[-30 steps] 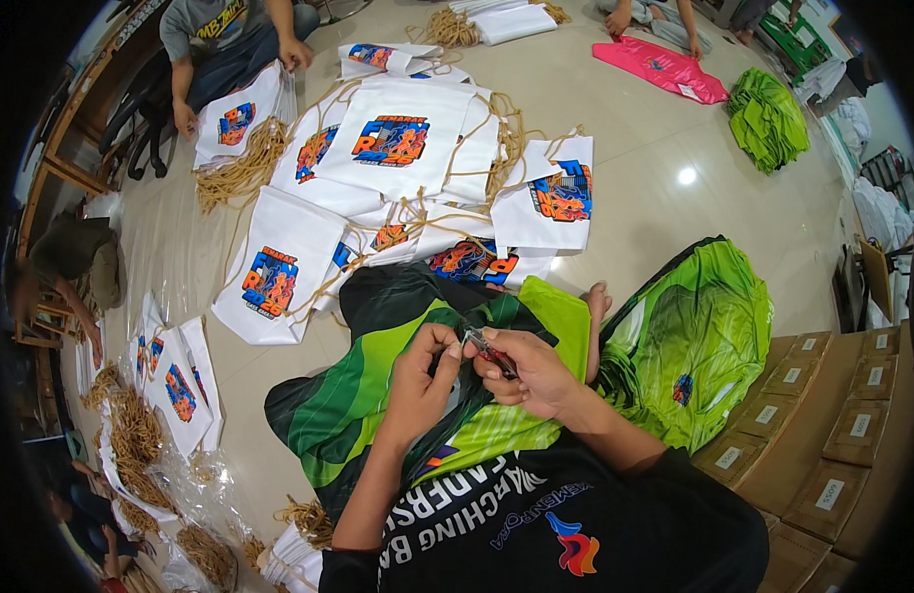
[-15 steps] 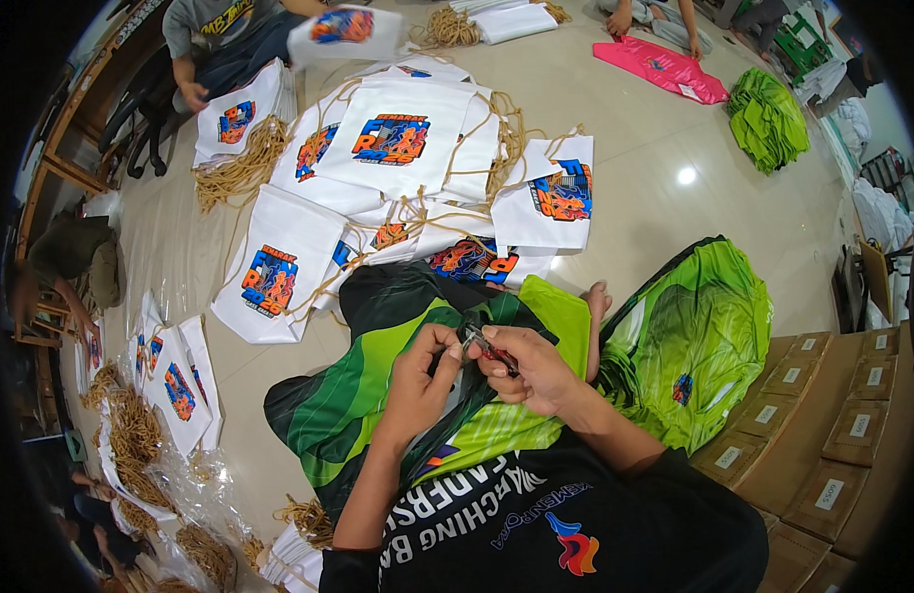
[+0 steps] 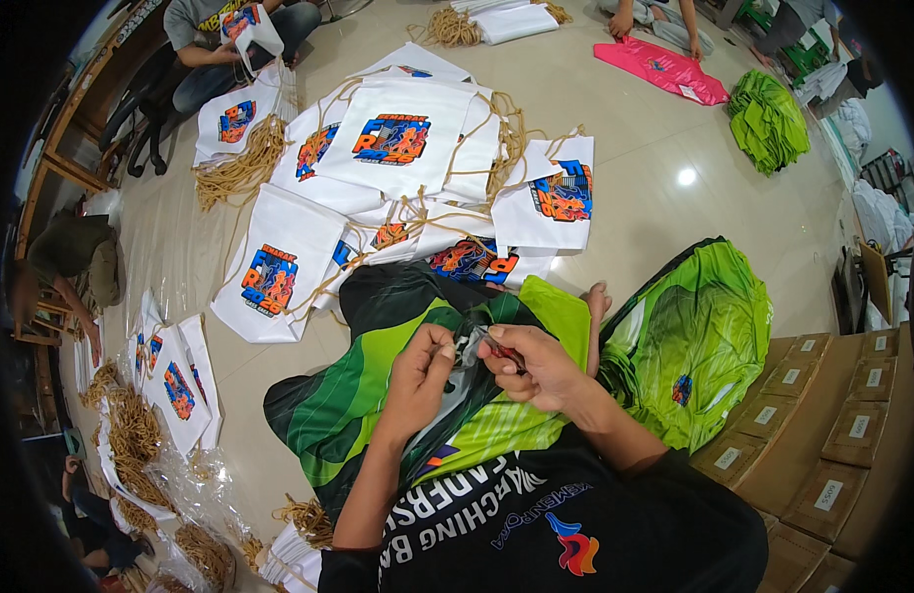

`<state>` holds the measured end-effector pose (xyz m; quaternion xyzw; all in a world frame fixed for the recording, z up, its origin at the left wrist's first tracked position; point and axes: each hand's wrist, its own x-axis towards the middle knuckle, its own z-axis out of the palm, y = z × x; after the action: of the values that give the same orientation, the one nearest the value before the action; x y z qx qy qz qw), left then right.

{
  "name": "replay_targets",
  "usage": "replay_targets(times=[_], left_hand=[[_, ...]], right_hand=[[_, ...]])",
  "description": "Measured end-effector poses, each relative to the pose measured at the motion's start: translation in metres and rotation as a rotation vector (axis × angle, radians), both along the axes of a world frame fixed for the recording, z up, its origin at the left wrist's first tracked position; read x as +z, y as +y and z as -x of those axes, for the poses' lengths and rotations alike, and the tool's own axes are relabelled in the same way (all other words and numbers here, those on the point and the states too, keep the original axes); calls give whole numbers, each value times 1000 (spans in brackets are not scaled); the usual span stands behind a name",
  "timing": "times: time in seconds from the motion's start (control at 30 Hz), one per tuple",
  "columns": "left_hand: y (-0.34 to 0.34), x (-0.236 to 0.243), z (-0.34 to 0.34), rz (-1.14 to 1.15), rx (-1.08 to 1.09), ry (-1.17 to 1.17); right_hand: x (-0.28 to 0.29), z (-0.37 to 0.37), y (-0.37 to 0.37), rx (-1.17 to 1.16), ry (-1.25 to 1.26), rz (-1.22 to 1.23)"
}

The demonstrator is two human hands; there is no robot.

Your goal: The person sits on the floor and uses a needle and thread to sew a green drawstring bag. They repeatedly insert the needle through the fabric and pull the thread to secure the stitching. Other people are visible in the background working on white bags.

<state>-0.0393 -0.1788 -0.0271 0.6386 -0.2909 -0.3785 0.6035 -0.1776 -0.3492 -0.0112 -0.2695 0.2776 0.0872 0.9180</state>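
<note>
Across my lap lies a green and black jersey, its dark collar area bunched beyond my fingers. My right hand is closed around small red-handled snips, whose metal end points left toward my other hand. My left hand is closed in a pinch just left of the snips, over the jersey. Whatever its fingertips hold is too small to make out. Beside my right forearm sits a pile of lime-green jerseys.
White printed drawstring bags with tan cords are heaped ahead. More bags and cord bundles lie at left among clear plastic. Brown cardboard boxes stand at right. A co-worker handles a pink garment near folded green garments.
My hands have drawn slightly apart, and the snips have shifted a little right. At the far left, a co-worker has brought a white bag up close to their body.
</note>
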Motion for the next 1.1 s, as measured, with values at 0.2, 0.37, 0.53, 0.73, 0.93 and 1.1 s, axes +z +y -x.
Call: replay_targets(times=[0.2,0.37,0.53,0.73,0.93,1.1], left_hand=[[-6,-6,0,65,127,33],[-5,-2,3,56,107,78],[-9,-1,7,47,197,-36],[-11,23,11,-71,258,-279],[-22,28,5,-144,234,-512],[-21,18,-1,-112,177,-415]], right_hand=[[-7,2,1,-266,-123,549],[-23,-15,4,-228,-95,774],[-18,-11,3,-197,-86,662],[-8,-12,-4,-220,-118,545],[-3,-22,-5,-232,-128,576],[-1,-29,-6,-284,-73,527]])
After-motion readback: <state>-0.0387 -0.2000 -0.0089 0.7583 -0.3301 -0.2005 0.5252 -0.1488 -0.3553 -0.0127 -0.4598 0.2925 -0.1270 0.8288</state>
